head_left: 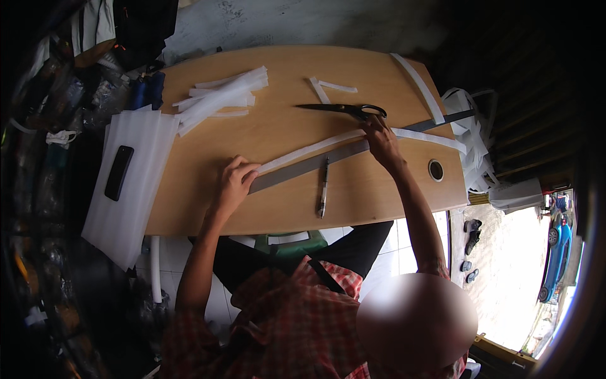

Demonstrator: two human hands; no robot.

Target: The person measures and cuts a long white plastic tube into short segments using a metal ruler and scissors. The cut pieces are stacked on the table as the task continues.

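A long white strip [309, 147] stretches across the table along the upper side of a grey metal ruler [309, 169]. At the strip's left end, my left hand [236, 179] has its fingers closed on it, close to the ruler's end. Further right, my right hand [382, 140] pinches the same strip and covers part of the ruler. Black scissors [344, 108] lie just above my right hand, their handles near its fingertips. A pen [324, 188] rests below the ruler, between my hands.
Cut white strips [221, 98] are piled at the far left. White sheets [136, 189] with a black phone [118, 173] overhang the table's left edge. Short strips [328, 87] lie beyond the scissors. Another strip [418, 85] and a round table hole [435, 170] are at right, beside hanging strips [473, 145].
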